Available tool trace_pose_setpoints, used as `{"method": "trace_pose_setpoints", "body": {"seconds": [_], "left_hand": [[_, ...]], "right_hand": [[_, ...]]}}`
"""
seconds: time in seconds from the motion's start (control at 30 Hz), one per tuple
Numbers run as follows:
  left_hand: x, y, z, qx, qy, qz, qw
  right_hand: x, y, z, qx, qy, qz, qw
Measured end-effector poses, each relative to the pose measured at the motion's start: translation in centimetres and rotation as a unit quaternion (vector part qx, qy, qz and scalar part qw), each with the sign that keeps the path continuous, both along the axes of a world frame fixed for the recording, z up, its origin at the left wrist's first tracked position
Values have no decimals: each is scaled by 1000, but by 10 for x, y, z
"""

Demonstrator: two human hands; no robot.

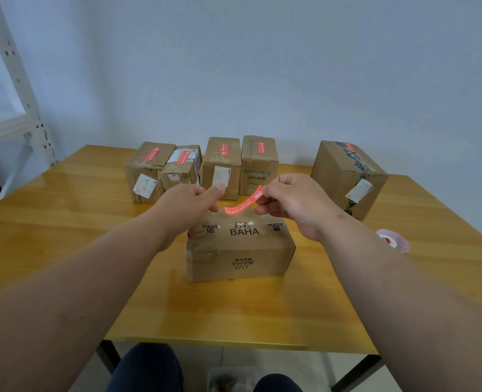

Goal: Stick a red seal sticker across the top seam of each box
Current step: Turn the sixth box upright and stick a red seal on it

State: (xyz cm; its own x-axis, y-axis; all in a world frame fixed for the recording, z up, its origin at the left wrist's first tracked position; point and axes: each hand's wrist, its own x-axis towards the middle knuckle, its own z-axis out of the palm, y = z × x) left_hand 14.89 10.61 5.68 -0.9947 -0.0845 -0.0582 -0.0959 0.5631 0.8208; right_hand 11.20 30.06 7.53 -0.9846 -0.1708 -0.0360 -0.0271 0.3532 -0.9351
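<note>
Sticker (243, 204) in red, a narrow printed seal strip, hangs in a shallow sag between both hands, just above the far edge of the "INS BAHA" box (240, 247). The right hand (292, 205) pinches its upper end between thumb and fingers; the left hand (190, 200) has its fingers curled at the lower end, and appears to pinch it, though the exact contact is hard to make out. Holding it by the 2 ends probably keeps the adhesive off the fingers and lets the strip be lined up before it touches cardboard.

That box sits alone at the middle of the tabletop (64, 236), nearest the person, with no red seal on its top, so it looks like the one in hand. Behind it, 4 boxes (203, 165) stand in a close row, each already bearing a red seal on top, and a larger taped box (347, 176) stands apart to the right, also sealed. A sticker roll (392, 240) lies on the tabletop well to the right, near the edge. White metal shelving (13, 103) stands at the left by the wall.

Nothing lies between the strip and the box top; the row behind is close, but clear of the lid.
</note>
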Motion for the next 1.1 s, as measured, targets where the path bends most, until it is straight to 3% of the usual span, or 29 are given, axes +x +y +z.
{"method": "trace_pose_setpoints", "body": {"seconds": [0.3, 0.9, 0.97, 1.1], "left_hand": [[-7, 5, -1, 63, -29, -6, 998], [-14, 8, -9, 55, -16, 4, 998], [-16, 8, -9, 56, -16, 8, 998], [-19, 6, -11, 34, -21, 6, 999]], "right_hand": [[6, -1, -3, -4, 0, 3, 1000], [-1, 0, -14, 0, -14, 3, 1000], [-2, 1, -16, 22, -10, 4, 1000], [-2, 2, -19, 156, 47, 7, 987]]}}
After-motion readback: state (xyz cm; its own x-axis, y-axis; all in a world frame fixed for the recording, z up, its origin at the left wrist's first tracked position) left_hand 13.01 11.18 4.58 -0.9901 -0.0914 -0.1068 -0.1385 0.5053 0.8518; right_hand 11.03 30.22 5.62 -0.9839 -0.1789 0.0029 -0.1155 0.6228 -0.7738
